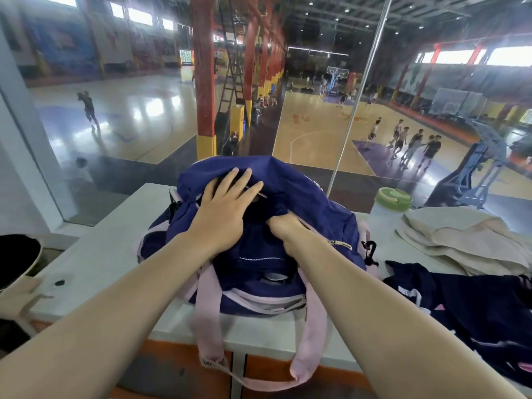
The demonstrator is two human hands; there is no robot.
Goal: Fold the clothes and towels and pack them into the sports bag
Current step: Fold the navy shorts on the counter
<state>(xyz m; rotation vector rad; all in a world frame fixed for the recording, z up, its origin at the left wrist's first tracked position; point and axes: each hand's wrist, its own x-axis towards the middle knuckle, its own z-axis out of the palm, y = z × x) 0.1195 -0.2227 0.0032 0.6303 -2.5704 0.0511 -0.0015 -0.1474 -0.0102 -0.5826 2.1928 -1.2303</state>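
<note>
A navy sports bag (311, 203) with pink straps stands on the white ledge (109, 254) in front of me, its top opening unzipped. My left hand (224, 205) lies flat, fingers spread, on the bag's upper flap. My right hand (283, 226) reaches down into the opening; its fingers are hidden inside, so its grip cannot be made out. A beige towel (466, 240) lies loosely piled at the right. A dark navy garment (475, 312) with white print is spread below the towel.
A clear bottle with a green lid (390, 208) stands right of the bag, beside the towel. A glass pane rises behind the ledge, with a basketball hall and people beyond. A black-and-beige object (17, 260) sits at the far left. One pink strap (311, 349) hangs over the ledge's front edge.
</note>
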